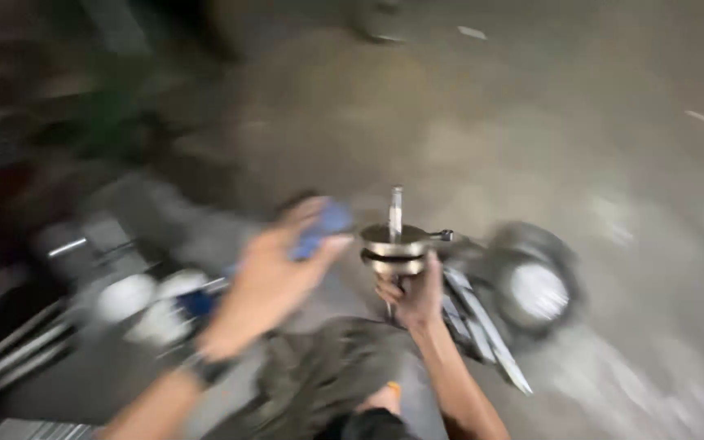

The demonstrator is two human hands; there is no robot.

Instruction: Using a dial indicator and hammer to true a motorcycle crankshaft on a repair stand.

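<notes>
Head view, heavily blurred by motion, looks down over a grey concrete floor (580, 122). At the far left lie dim metal shapes, among them pale slats (18, 346) and two whitish rounded parts (144, 305); what they are cannot be made out.

Next comes the left hand (275, 273), reaching forward with its fingers curled loosely around a blue cloth (323, 228). It seems to hold the rag between thumb and fingers, though the blur hides the exact grip. The cloth will be soft, light and limp, and can be pinched anywhere.

Just right of it, the right hand (413, 297) is closed in a fist around the lower shaft of a metal crankshaft (395, 244), held upright in the air above the person's knee (327, 375). Two round steel webs sit stacked just above the fist, a slim shaft rises from them, and a small pin juts out to the right. This piece looks heavy, rigid and top-weighted, and probably oily, so it could slip. A firm wrap around the lower shaft close under the webs, as now, seems the safest hold, with a second hand under the webs if it tips.

Further right, on the floor, lie some flat metal bars (482, 326) and a dark round housing (535, 281) with a pale centre.
</notes>
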